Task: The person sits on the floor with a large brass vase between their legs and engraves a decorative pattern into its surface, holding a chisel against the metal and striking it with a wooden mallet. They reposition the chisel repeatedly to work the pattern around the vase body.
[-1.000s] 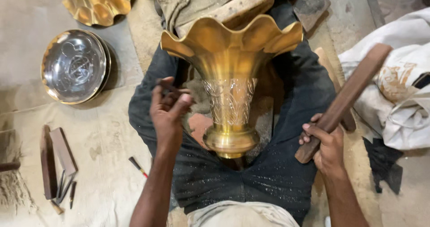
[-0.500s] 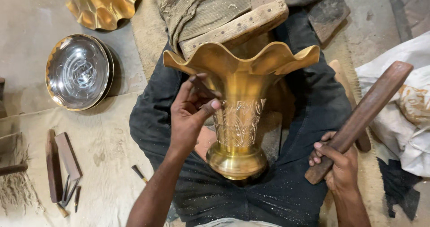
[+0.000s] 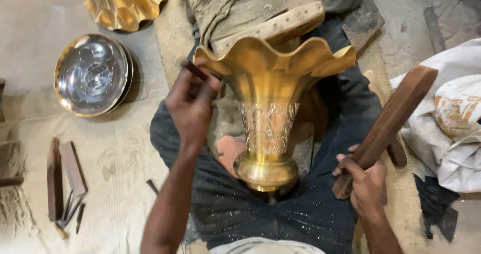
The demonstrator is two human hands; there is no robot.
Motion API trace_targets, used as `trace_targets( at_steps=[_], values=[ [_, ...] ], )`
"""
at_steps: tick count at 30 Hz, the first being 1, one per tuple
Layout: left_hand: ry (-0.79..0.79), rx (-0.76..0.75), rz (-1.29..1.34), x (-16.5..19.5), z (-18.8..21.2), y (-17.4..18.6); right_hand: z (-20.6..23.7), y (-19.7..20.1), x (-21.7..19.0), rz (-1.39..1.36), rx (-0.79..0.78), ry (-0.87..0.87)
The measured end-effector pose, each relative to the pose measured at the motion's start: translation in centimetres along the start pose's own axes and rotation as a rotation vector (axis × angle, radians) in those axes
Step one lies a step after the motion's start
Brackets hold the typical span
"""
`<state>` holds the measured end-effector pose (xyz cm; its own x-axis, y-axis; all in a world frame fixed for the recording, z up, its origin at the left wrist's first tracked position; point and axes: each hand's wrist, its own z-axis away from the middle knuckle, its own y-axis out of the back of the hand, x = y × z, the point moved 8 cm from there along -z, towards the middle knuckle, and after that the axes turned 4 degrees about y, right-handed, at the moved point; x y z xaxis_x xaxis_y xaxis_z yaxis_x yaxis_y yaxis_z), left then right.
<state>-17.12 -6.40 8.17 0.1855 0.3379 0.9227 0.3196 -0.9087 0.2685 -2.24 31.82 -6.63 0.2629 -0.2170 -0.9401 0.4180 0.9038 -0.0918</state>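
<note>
Both hands are closed on tools: the left hand (image 3: 193,106) pinches a thin dark punch (image 3: 194,70) against the wavy rim of the brass vase (image 3: 270,113), and the right hand (image 3: 368,184) grips a wooden mallet (image 3: 388,126) held well off to the side. The vase lies across the person's lap, foot toward the body. A glancing blow could skid the punch and mar the rim. Left wrist is raised, right forearm low.
</note>
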Motion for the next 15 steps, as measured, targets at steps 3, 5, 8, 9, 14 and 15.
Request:
trace_targets(
  at_steps=[3, 5, 8, 9, 14, 15],
  values=[
    [-0.115, 0.077, -0.112, 0.6, -2.0, 2.4, 2.9, -2.6, 0.7, -0.056, -0.099, -0.019],
    [-0.219, 0.071, -0.121, 1.2, -3.3, 2.7, 5.5, -4.3, 1.5, -0.041, -0.155, -0.032],
    [-0.353, -0.003, -0.119, 2.0, -4.7, 1.8, 9.4, -6.1, 3.1, -0.055, -0.168, -0.156],
    [-0.374, -0.056, -0.110, 2.1, -5.2, 1.2, 10.5, -6.6, 3.7, -0.067, -0.162, -0.216],
    [-0.184, -0.253, 0.053, 1.0, -6.5, 0.1, 13.0, -8.4, 3.4, -0.221, -0.174, -0.224],
    [-0.163, -0.293, 0.104, 1.0, -6.7, -0.3, 13.1, -8.7, 3.2, -0.243, -0.178, -0.217]
  ],
)
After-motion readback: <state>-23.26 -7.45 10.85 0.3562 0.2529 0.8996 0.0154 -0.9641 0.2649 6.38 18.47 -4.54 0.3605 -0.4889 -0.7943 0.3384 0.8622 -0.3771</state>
